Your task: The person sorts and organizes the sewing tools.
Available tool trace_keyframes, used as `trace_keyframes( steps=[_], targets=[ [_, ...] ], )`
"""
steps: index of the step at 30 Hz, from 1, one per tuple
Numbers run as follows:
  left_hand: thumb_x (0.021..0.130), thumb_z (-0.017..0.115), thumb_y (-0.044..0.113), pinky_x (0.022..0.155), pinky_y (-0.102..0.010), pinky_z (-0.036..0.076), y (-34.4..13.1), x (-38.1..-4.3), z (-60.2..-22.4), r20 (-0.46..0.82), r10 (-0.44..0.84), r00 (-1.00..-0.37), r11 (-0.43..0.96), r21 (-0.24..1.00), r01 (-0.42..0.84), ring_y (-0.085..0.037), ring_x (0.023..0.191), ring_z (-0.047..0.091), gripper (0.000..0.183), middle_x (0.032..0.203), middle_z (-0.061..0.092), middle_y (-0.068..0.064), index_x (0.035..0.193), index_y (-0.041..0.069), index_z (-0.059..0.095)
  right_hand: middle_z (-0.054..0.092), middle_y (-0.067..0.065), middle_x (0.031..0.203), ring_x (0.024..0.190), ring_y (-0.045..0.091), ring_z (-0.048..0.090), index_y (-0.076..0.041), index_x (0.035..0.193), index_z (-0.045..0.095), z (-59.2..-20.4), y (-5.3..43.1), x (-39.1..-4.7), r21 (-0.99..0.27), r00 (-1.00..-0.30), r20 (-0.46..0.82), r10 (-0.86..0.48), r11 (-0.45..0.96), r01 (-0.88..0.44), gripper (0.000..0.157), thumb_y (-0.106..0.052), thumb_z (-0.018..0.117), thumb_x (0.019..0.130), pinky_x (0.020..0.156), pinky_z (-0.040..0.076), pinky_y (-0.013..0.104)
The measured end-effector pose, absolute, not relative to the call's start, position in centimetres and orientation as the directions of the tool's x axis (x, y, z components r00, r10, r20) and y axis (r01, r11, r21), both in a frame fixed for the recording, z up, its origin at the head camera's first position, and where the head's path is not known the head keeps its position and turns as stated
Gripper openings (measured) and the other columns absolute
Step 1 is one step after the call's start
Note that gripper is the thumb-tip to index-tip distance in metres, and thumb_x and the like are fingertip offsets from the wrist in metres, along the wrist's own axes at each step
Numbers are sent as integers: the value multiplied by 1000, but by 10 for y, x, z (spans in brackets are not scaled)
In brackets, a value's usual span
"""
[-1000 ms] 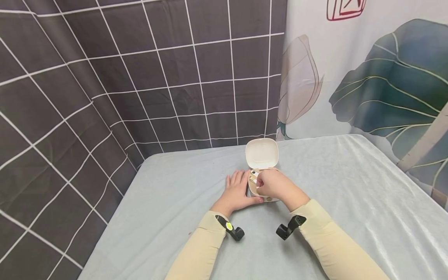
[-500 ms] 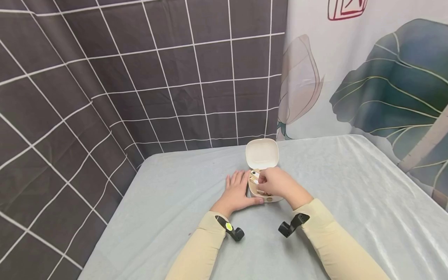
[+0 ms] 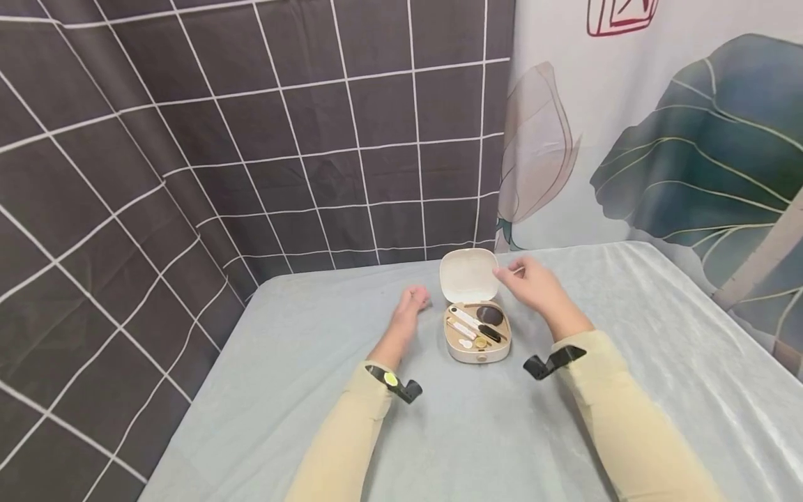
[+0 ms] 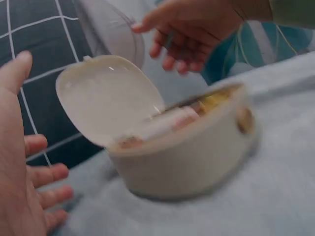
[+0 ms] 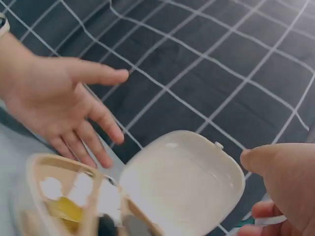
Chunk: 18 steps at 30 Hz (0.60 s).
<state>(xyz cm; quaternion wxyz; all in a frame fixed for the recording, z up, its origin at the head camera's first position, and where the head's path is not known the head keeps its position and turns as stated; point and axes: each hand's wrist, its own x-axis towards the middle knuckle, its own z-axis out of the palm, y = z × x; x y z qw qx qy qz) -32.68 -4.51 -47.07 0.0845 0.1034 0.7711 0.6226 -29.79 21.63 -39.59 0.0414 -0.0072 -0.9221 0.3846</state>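
Note:
A cream-white case with rounded corners stands on the cloth, its hinged lid raised. Its tan insert holds a white stick with a black end, a dark oval piece, a yellow round piece and small white pieces. My left hand hovers to the left of the case; its spread fingers show in the right wrist view. My right hand is raised by the lid's right edge, fingers relaxed, with nothing plainly seen in it. Both hands look apart from the case.
A pale blue velvety cloth covers the table. Behind it hang a dark grid-patterned curtain and a white curtain with a leaf print. Each wrist carries a black camera mount.
My left hand has let go of the case's left side and moved away. My right hand has left the insert and moved up and right, uncovering the contents.

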Motion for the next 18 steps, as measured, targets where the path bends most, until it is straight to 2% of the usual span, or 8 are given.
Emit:
trace_keyframes(
  steps=[3,5,7,12,15,18],
  targets=[
    [99,31,72,112,-50,40,-42,-341,-453,-152,239,-959,140,983,-121,-34,128,57,82,144,55,-20,151,9,42,53,36,134,116,47,59,10,146,38,-389,224,-312,-748,-998,-70,8,661,58,87,-64,39,101,94,53,53],
    [95,28,78,109,-52,43,-39,-348,-440,-255,268,-929,154,963,-220,-37,122,61,89,139,58,-24,152,10,43,53,37,136,119,47,58,11,150,33,-386,227,-321,-782,-984,-173,-44,614,110,95,-70,32,100,95,54,52],
    [91,25,84,108,-53,43,-37,-355,-429,-344,316,-884,215,934,-287,-39,120,62,98,135,61,-26,153,11,44,57,36,131,117,45,61,10,152,29,-385,230,-329,-807,-956,-274,-106,565,169,104,-77,25,96,93,55,50],
    [82,22,94,109,-61,38,-28,-363,-414,-463,378,-802,368,870,-329,-42,113,64,114,113,71,-24,150,6,46,72,23,106,92,32,69,10,150,29,-393,233,-341,-801,-872,-434,-224,539,260,114,-86,11,90,81,57,44],
    [80,24,95,108,-63,37,-22,-365,-409,-483,361,-798,406,851,-332,-41,105,67,117,101,74,-21,148,3,47,75,18,97,83,27,70,9,148,30,-397,232,-347,-796,-843,-472,-258,535,282,112,-85,7,90,76,55,41],
    [81,27,94,104,-59,42,-16,-364,-403,-485,323,-813,410,846,-342,-38,97,70,117,98,74,-20,147,0,47,75,17,94,83,25,71,8,146,32,-397,230,-351,-802,-835,-481,-268,520,295,109,-83,8,92,78,55,42]
  ],
)
